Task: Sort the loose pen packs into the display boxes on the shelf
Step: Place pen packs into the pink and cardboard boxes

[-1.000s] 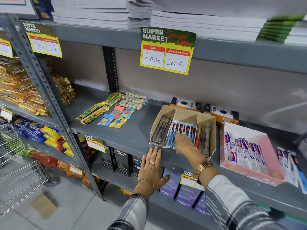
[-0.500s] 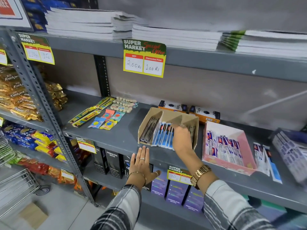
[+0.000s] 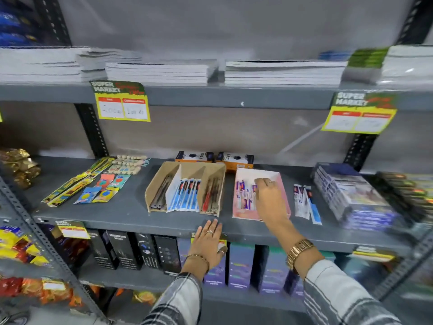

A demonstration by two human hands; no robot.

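Observation:
A brown cardboard display box [image 3: 152, 193] with three slots stands on the grey middle shelf [image 3: 131, 214]; it holds dark, blue and red pen packs. To its right lies a pink display box [image 3: 243, 215] with purple-and-white pen packs. My right hand [image 3: 269, 199] reaches into the pink box, fingers down among the packs; whether it grips one is hidden. A few loose pen packs [image 3: 305, 204] lie on the shelf right of the pink box. My left hand [image 3: 209, 242] rests flat on the shelf's front edge, fingers together, holding nothing.
Two orange-and-black boxes [image 3: 214, 158] sit behind the display boxes. Yellow strips and small sachets [image 3: 93, 184] lie at the left. Stacked blue packs [image 3: 351, 195] stand at the right. Notebooks [image 3: 159, 72] fill the upper shelf; boxes [image 3: 241, 266] line the lower one.
My right hand left the brown box and moved right into the pink box. The view swung up and to the right. My left hand stayed on the shelf edge.

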